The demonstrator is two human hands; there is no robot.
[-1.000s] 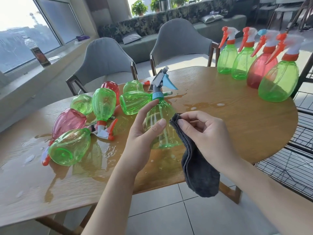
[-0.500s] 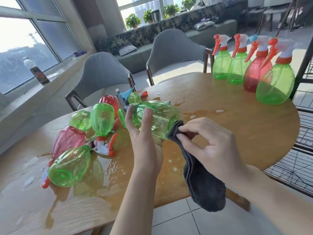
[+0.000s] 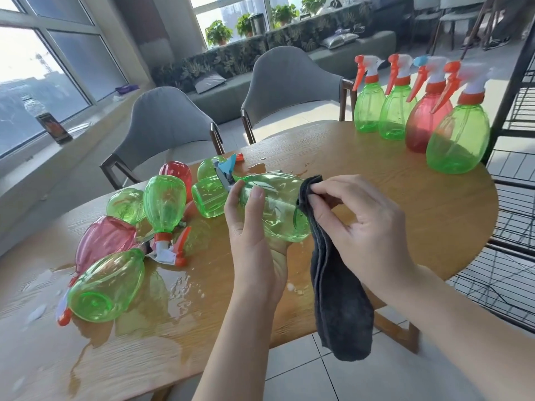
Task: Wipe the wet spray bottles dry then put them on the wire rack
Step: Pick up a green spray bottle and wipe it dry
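Your left hand grips a green spray bottle held sideways above the wet table; your right hand pinches a dark cloth against its base. Just left lies a heap of wet bottles, at least seven. Four dry bottles stand upright at the far right edge, beside the wire rack.

Two forearms in view, both bare from wrist to frame edge; no sleeve, cuff or glove visible. Left hand and right hand: no rings, watch or bands seen. Fingernails short, unpainted. Upper arms out of frame, so clothing cannot be told.
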